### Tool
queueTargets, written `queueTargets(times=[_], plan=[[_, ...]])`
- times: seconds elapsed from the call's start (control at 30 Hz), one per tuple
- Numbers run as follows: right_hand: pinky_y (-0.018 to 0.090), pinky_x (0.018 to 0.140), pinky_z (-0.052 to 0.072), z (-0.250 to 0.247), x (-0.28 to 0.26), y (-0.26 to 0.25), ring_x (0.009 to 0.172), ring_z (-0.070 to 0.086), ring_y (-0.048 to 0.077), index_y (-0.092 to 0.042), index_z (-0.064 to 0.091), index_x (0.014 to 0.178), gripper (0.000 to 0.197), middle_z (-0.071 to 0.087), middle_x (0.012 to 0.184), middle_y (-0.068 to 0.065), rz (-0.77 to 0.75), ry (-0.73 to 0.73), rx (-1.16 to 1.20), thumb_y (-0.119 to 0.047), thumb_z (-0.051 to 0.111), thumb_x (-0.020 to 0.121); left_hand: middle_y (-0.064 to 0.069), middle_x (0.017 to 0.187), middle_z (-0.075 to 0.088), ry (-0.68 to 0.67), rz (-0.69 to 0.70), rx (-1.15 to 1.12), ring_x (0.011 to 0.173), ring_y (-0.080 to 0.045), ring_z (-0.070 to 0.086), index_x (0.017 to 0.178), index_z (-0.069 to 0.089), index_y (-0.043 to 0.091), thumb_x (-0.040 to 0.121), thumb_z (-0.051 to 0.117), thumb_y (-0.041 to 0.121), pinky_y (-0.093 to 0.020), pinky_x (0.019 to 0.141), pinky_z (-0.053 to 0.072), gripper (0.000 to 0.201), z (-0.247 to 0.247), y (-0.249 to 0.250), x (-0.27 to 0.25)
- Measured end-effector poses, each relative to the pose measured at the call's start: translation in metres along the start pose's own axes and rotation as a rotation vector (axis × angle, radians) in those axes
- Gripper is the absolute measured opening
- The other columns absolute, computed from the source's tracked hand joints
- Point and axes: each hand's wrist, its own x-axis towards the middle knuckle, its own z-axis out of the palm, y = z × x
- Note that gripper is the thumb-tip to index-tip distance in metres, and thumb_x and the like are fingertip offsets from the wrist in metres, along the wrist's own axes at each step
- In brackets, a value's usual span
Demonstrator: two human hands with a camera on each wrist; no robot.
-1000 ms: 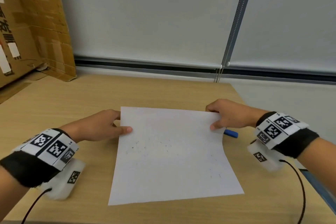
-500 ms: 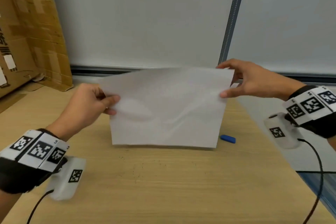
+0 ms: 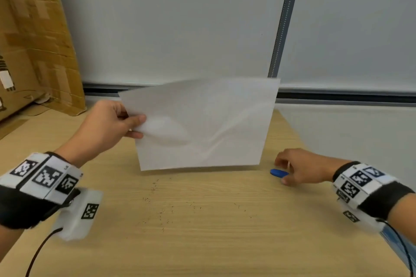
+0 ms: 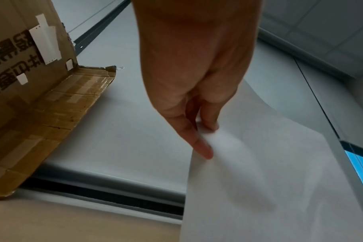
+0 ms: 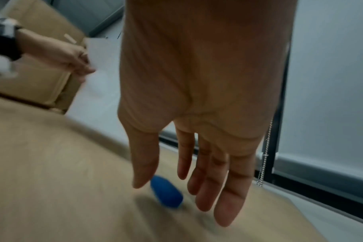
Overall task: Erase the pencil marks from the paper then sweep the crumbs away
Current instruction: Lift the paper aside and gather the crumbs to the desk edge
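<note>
1. The left hand (image 3: 105,128) has a narrow grip: thumb and fingers pinch the left edge of the paper (image 3: 202,123) near its upper corner, and the sheet hangs upright above the tabletop (image 3: 202,243), carried by that hand alone.
2. The right hand (image 3: 301,167) holds nothing; its grip is wide, fingers straight and spread, low over the tabletop with the blue eraser (image 3: 278,172) just under the thumb and fingertips. Whether a finger already touches the eraser cannot be told from these views.
3. The side of the paper that faces the head camera looks blank, with no pencil marks to be made out, so the erasing seems done; the far side is hidden.
4. Dark crumbs (image 3: 162,209) lie scattered on the bare wood in front of the sheet, between the two wrists.
5. My reading: the crumbs are off the paper but not off the tabletop, so the sweeping is what remains.
6. A cardboard box (image 3: 33,40) stands at the far left, well apart from the work.
</note>
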Motion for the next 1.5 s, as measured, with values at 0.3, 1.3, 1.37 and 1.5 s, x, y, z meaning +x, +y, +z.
queueTargets(times=[0.3, 1.3, 1.37, 1.5], plan=[[0.011, 0.061, 0.038, -0.058, -0.031, -0.010, 0.073, 0.055, 0.000, -0.022, 0.069, 0.096, 0.015, 0.060, 0.082, -0.014, -0.032, 0.278, -0.021, -0.020, 0.068, 0.081, -0.014, 0.102, 0.066, 0.013, -0.030, 0.101, 0.076, -0.023, 0.068, 0.105, 0.063, -0.002, 0.092, 0.059, -0.005, -0.029, 0.063, 0.061, 0.014, 0.014, 0.001, 0.097], [0.037, 0.087, 0.051, -0.031, 0.185, -0.036, 0.101, 0.059, 0.027, -0.003, 0.057, 0.114, 0.046, 0.060, 0.115, 0.011, 0.081, 0.161, -0.021, -0.037, 0.067, 0.085, -0.015, 0.121, 0.063, -0.414, -0.308, 0.951, 0.096, -0.030, 0.066, 0.120, 0.060, 0.003, 0.097, 0.055, 0.034, -0.041, 0.089, 0.053, 0.039, 0.064, -0.088, 0.151], [0.036, 0.089, 0.048, -0.037, 0.171, -0.035, 0.107, 0.057, 0.027, -0.004, 0.055, 0.121, 0.053, 0.059, 0.120, 0.011, 0.062, 0.153, -0.036, -0.043, 0.064, 0.086, -0.010, 0.124, 0.061, -0.581, -0.288, 1.106, 0.103, -0.024, 0.060, 0.119, 0.059, 0.006, 0.098, 0.045, 0.048, -0.037, 0.094, 0.047, 0.049, 0.042, -0.090, 0.119], [0.030, 0.086, 0.043, -0.045, 0.120, -0.024, 0.098, 0.053, 0.020, -0.009, 0.053, 0.128, 0.054, 0.059, 0.114, 0.006, -0.015, 0.185, -0.002, -0.048, 0.055, 0.091, -0.014, 0.162, 0.009, -0.842, -0.459, 1.190, 0.146, -0.028, 0.020, 0.154, 0.009, 0.004, 0.093, 0.020, 0.065, -0.040, 0.118, 0.020, 0.087, 0.014, -0.092, 0.034]])
